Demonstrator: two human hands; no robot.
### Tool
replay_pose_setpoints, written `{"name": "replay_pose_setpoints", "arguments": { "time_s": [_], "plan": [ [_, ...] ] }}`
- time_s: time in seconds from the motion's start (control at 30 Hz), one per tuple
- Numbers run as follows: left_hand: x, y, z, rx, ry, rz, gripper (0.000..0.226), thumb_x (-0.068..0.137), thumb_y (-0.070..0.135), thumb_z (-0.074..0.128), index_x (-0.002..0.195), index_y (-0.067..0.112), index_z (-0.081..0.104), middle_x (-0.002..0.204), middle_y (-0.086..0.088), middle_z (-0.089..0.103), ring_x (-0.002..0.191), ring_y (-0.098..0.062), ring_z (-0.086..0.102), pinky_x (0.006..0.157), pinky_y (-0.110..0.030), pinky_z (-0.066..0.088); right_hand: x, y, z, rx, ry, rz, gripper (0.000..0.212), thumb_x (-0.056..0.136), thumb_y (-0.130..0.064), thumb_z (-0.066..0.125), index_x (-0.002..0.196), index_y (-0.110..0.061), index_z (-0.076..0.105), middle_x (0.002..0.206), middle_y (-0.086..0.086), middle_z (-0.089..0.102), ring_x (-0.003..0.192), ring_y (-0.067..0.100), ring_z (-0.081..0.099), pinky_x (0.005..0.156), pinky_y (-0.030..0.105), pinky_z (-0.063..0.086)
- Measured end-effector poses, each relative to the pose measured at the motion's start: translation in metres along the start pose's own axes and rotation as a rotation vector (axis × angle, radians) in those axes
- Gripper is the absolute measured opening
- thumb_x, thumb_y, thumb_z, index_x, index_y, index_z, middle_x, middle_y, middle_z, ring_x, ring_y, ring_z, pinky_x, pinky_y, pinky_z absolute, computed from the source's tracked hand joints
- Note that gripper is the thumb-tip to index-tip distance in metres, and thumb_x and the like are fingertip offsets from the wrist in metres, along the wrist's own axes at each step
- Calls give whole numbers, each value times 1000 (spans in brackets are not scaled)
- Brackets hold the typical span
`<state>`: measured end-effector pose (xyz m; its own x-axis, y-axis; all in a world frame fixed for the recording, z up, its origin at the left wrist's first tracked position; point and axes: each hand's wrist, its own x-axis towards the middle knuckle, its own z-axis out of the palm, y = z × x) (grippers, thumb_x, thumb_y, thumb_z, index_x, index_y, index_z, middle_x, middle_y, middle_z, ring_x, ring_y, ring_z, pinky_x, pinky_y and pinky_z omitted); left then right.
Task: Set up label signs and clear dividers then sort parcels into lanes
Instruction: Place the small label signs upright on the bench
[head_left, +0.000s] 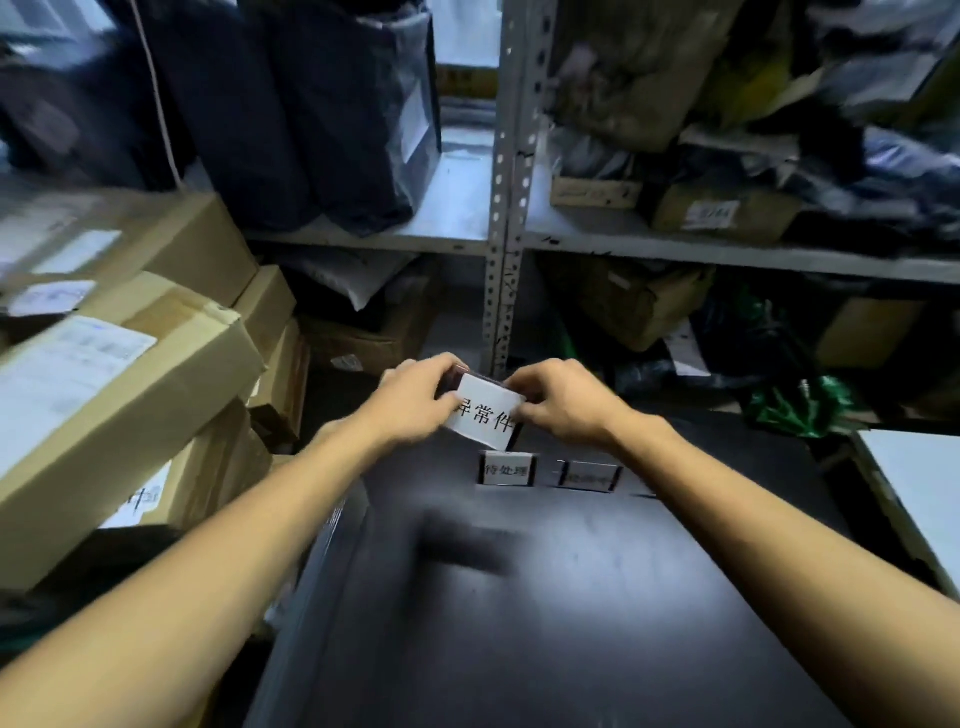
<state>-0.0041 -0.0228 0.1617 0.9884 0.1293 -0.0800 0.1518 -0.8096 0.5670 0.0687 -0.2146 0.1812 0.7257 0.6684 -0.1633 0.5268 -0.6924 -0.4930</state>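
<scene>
A white label sign (485, 415) with black characters, in a clear holder, is held in the air above the far end of the black table (571, 597). My left hand (415, 397) grips its left edge and my right hand (563, 402) grips its right edge. Just below it, two more label signs stand upright on the table: one (508, 469) to the left and a blurred one (589, 475) to its right. No clear dividers can be made out.
Stacked cardboard boxes (119, 374) rise at the left of the table. A grey metal shelf rack (506, 208) behind holds dark bags, boxes and parcels. A green bag (795, 410) lies at the right, and a white surface (919, 483) borders the table's right side.
</scene>
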Motion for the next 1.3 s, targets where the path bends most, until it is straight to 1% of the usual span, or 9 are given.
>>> {"name": "replay_pose_setpoints", "arguments": {
  "time_s": [0.13, 0.27, 0.43, 0.57, 0.8, 0.93, 1.03, 1.13, 1.3],
  "plan": [
    [-42, 73, -11, 37, -128, 120, 23, 87, 27, 70, 107, 17, 66, 104, 0, 71, 101, -19, 66, 90, -30, 50, -77, 16, -47, -16, -15, -24, 30, 85, -16, 67, 114, -21, 73, 107, -1, 75, 97, 10, 67, 81, 21, 48],
    [-74, 144, -2, 64, -179, 206, 24, 84, 36, 74, 101, 20, 70, 96, 5, 72, 91, -13, 66, 80, -27, 49, -155, 39, -82, -6, -10, -12, 27, 87, -17, 66, 113, -22, 73, 106, -3, 75, 98, 11, 66, 80, 24, 46],
    [-81, 206, 21, 77, -272, 263, 16, 81, 37, 74, 88, 23, 70, 84, 5, 75, 85, -12, 70, 82, -37, 56, -215, 73, -109, -57, -26, 0, 25, 87, -15, 68, 111, -16, 72, 96, -2, 73, 82, 9, 60, 63, 8, 40],
    [-57, 234, 43, 48, -341, 281, 14, 80, 38, 73, 82, 26, 68, 80, 6, 75, 82, -16, 71, 79, -41, 58, -229, 106, -123, -69, -14, 34, 28, 87, -17, 69, 115, -20, 72, 99, -4, 72, 87, 8, 60, 70, 15, 37],
    [26, 290, 110, -8, -390, 359, 19, 85, 34, 74, 99, 22, 71, 96, 5, 74, 92, -9, 69, 85, -28, 53, -229, 196, -158, -75, 29, 175, 29, 88, -18, 69, 117, -21, 72, 107, -3, 75, 93, 8, 65, 73, 11, 37],
    [60, 313, 161, -2, -394, 398, 25, 92, 29, 63, 115, 19, 66, 107, 2, 71, 94, -11, 66, 77, -18, 48, -223, 253, -168, -152, 35, 267, 29, 88, -18, 67, 116, -19, 72, 111, 0, 74, 94, 10, 64, 78, 17, 40],
    [78, 310, 193, -4, -417, 360, 32, 92, 25, 62, 124, 19, 60, 116, 0, 69, 102, -12, 63, 87, -20, 46, -214, 293, -155, -175, -13, 324, 35, 87, -12, 63, 121, -19, 71, 116, 2, 73, 109, 18, 66, 81, 16, 39],
    [91, 289, 223, 26, -460, 273, 33, 92, 24, 63, 125, 20, 61, 116, 1, 69, 104, -12, 64, 92, -24, 47, -198, 326, -132, -172, -42, 331, 35, 87, -11, 60, 118, -22, 72, 111, 1, 74, 105, 21, 66, 80, 18, 41],
    [107, 256, 283, -358, -326, -38, 13, 94, 12, 60, 102, 19, 68, 96, -3, 72, 89, -19, 68, 86, -31, 52, -163, 377, -81, -138, 17, 336, 37, 90, -13, 54, 122, -25, 69, 117, 4, 72, 112, 28, 64, 93, 34, 51]
  ]
}}
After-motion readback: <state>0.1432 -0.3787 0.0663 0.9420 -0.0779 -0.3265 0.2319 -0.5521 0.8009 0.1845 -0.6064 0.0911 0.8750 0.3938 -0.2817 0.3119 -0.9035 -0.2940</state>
